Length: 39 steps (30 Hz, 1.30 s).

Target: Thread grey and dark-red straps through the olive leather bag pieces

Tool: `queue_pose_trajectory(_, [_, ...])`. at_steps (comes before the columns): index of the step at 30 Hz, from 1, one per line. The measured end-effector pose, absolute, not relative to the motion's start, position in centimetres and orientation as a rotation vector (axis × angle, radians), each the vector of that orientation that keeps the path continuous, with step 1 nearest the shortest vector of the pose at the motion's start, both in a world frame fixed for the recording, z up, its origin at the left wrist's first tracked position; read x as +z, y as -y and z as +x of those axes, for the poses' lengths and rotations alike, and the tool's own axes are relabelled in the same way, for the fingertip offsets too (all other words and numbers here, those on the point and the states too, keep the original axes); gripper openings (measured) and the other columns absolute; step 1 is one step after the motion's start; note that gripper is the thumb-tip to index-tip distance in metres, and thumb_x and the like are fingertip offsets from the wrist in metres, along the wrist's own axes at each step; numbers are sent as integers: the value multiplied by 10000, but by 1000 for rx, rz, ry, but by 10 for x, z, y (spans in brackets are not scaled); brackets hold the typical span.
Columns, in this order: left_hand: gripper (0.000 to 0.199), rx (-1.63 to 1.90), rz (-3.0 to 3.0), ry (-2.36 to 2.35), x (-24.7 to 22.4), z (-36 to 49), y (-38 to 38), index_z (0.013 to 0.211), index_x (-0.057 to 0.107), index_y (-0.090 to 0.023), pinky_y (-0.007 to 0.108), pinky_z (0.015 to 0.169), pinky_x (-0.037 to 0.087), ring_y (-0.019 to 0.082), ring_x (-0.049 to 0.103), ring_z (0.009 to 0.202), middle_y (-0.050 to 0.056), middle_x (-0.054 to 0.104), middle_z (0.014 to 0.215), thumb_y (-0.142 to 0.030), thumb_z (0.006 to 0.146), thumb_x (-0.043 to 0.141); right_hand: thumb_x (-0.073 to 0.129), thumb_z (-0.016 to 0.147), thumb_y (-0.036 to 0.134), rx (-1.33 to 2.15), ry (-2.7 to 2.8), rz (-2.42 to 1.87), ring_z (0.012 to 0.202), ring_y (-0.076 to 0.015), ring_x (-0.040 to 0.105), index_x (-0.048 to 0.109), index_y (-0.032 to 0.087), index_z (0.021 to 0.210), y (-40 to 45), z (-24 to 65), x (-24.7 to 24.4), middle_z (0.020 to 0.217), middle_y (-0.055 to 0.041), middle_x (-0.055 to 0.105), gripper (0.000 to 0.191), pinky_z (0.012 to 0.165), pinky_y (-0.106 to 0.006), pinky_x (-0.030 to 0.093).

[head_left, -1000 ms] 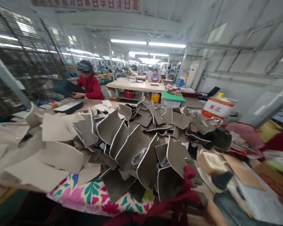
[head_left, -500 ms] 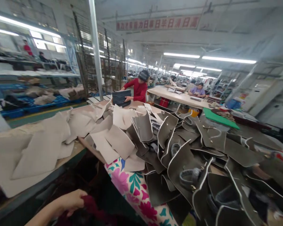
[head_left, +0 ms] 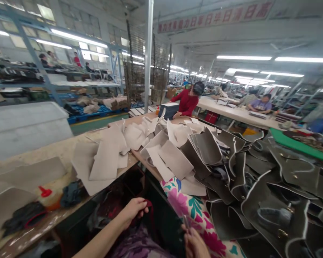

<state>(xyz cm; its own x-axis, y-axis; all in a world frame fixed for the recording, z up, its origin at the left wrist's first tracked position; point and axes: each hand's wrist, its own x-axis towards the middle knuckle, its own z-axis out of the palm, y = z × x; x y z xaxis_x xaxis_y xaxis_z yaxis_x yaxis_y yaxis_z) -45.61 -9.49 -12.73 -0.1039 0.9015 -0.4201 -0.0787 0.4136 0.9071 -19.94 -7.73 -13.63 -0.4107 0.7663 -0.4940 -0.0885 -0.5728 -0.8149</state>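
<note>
The left grip (head_left: 136, 210) pinches a dark red strap (head_left: 151, 212) near the counter (head_left: 67, 146); the right grip (head_left: 196, 243) clasps a slim, blurred tool (head_left: 186, 222) beside the floral cloth (head_left: 177, 199); best hold the strap lightly taut, tool tip clear of fabric.

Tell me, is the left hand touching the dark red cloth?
Touching. The head view shows the left hand's thumb and fingers pinching the dark red cloth at its upper end.
</note>
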Motion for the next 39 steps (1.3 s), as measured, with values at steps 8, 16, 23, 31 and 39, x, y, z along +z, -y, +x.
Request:
queue_pose_trajectory(8, [329,1248,668,-1455,-120,-483,139,761,647,-101,218,469,292,73,416,456,-32,507,534,-397,623,599,419,638,771,2301,1358,-1252,323,-18,212,551,142,677,110,-333,-144,445,89,296,644,316,-171,112])
queue_pose_trajectory(16, [278,1401,502,-1571,-127,-500,179,843,654,-101,211,468,321,74,436,467,-10,565,583,-276,647,563,461,632,750,2387,1421,-1179,381,-34,230,519,160,690,132,-369,-141,489,86,283,595,349,-169,152])
queue_pose_trajectory(23, [181,1450,392,-1629,-132,-508,189,783,626,-110,189,426,289,67,431,455,-21,527,561,-224,687,523,441,635,760,2363,1515,-1200,366,-46,246,522,168,674,141,-384,-141,473,77,296,599,331,-180,190])
queue_pose_trajectory(31, [533,1392,466,-1570,-134,-507,187,1177,468,-140,186,399,297,56,470,410,-36,548,671,-149,648,529,483,625,742,2414,1435,-1219,357,-21,206,500,168,678,134,-394,-137,478,89,294,577,328,-160,107])
queue_pose_trajectory(39, [375,1220,549,-1305,-125,-526,196,940,632,-103,207,470,361,64,470,441,-5,599,593,-127,569,584,532,696,622,2896,942,-1293,327,-1,123,397,186,633,125,-393,-125,443,110,247,460,325,-136,26])
